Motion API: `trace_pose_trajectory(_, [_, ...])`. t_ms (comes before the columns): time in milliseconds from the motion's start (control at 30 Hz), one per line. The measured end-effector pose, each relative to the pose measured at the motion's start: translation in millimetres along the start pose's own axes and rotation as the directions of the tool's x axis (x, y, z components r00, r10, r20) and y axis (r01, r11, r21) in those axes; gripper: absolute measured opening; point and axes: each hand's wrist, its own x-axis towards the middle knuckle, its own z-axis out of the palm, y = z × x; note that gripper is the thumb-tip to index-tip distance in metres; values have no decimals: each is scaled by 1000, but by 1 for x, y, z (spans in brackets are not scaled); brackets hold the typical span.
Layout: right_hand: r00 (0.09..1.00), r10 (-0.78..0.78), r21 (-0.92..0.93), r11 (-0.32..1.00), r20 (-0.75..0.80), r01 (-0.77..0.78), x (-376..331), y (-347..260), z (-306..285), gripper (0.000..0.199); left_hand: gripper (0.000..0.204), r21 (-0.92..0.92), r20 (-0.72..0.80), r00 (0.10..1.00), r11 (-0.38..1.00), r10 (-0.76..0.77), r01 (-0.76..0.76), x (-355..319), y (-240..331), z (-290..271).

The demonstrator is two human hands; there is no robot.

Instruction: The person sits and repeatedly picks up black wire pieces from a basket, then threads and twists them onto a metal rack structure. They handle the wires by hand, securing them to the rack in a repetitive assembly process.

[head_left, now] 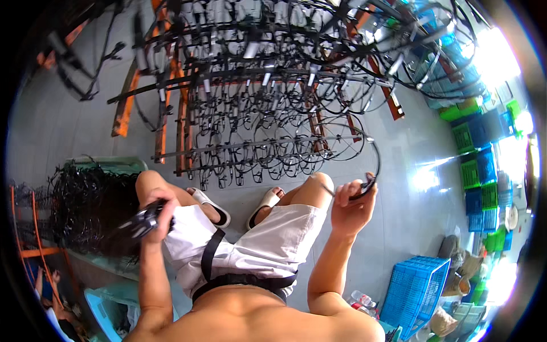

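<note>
My right hand [352,210] is closed around the end of a thin black cable [377,158], which curves up and forward toward the rack. My left hand [159,212] is raised above my left thigh, its fingers closed on a glossy black object [141,223]; motion blur hides its exact kind. In front of me stands a rack of dark bars [250,145] on orange uprights, hung with rows of looped black cables [239,102] that have pale tags. Beside my left hand, a greenish bin [134,165] holds a heap of tangled black cables [77,196].
A blue plastic crate [413,293] and clear bottles [363,299] are behind my right elbow. Blue and green crates [484,176] line the right side. A light-blue tub [102,310] is near my left elbow. Another person [54,310] is at the lower left, beside an orange frame [40,251].
</note>
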Motion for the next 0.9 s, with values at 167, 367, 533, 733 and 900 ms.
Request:
trace_pose_trajectory(167, [950, -217, -381, 917, -223, 120, 35, -3, -63, 35, 45, -136, 333, 941, 991, 63, -18, 20, -19, 123])
trace_pose_trajectory(367, [994, -48, -541, 841, -102, -15, 86, 37, -128, 33, 48, 110, 305, 943, 979, 130, -171, 40, -42, 237])
trace_pose_trajectory(533, [979, 176, -423, 883, -106, -205, 114, 66, -151, 34, 37, 353, 237, 959, 905, 158, -236, 53, -56, 263])
trace_pose_trajectory(733, [920, 372, -289, 874, -121, -391, 136, 74, -167, 33, 19, 404, 215, 956, 874, 198, -271, 64, -56, 273])
trace_pose_trajectory(900, [915, 398, -310, 863, -70, -399, 148, 91, -177, 34, 12, 455, 232, 957, 851, 172, -263, 66, -56, 273])
